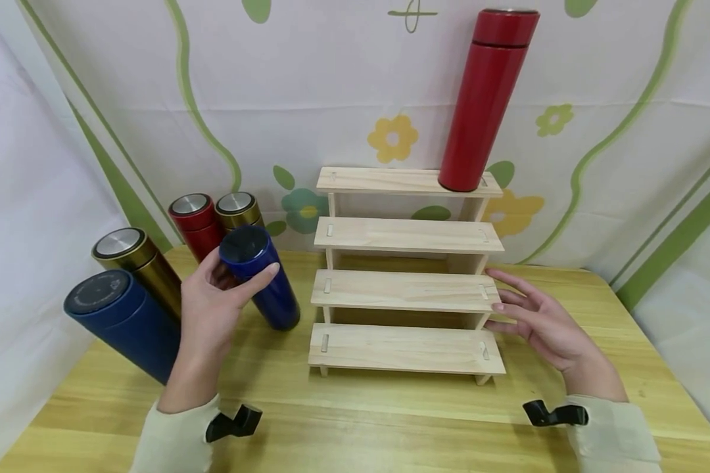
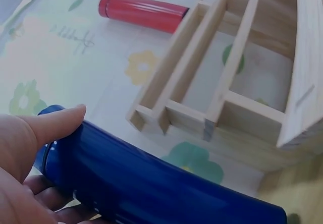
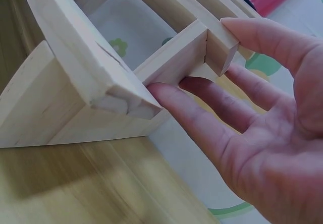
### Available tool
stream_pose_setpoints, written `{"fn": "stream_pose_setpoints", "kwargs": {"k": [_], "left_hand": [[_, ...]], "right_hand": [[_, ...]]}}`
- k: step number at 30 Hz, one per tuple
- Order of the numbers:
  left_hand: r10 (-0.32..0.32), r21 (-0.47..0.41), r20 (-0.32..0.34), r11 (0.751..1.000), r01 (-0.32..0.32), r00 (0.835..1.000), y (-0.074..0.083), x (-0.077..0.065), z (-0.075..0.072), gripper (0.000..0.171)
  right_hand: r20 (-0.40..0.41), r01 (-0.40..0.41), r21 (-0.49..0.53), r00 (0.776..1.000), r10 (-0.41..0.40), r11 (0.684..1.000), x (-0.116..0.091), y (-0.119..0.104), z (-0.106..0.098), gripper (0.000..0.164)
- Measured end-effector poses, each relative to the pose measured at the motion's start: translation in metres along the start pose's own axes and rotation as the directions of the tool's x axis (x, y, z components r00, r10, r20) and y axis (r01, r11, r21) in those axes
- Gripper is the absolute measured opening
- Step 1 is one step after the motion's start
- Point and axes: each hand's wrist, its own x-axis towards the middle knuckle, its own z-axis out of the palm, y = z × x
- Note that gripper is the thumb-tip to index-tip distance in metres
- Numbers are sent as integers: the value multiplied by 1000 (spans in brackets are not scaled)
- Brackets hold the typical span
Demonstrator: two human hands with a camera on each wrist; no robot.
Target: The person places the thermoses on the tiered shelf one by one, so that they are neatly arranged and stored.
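Cursive script (image 2: 74, 38) on the curtain (image 1: 331, 79) behind the wooden rack (image 1: 408, 289) is too blurred to read surely. Just left of the rack, the left hand (image 1: 212, 305) grips a blue flask (image 1: 278, 292) near its top, thumb and fingers round it. At the rack's right end, the right hand (image 1: 535, 322) pinches the wood between thumb and fingers, grip partly spread.

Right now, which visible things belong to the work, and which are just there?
Job:
blue bottle, in left hand
wooden rack, touched by right hand
red bottle on top shelf
probably four bottles at left

Likely background:
flowered curtain
table
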Motion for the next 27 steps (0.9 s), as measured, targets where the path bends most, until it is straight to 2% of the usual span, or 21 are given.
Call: {"fn": "stream_pose_setpoints", "kwargs": {"k": [9,14,19,22,27], "left_hand": [[111,-70,-73,991,-117,991,20,-22,-3,61],[168,-148,-104,972,-182,980,33,-35,-6,61],[192,-201,-95,957,-208,977,42,-43,-7,62],[215,-199,-63,954,-223,975,45,-45,-5,63],[252,-118,-52,959,-257,966,55,-47,-5,62]], "right_hand": [[-15,-10,-12,1000,10,1000,0,-2,1,66],[-21,-8,-18,1000,7,1000,0,-2,1,66],[-31,-16,-20,999,15,1000,0,-1,2,65],[-37,-26,-25,999,25,999,-1,0,2,66],[-33,-26,-31,999,25,999,-1,-1,2,66]]}}
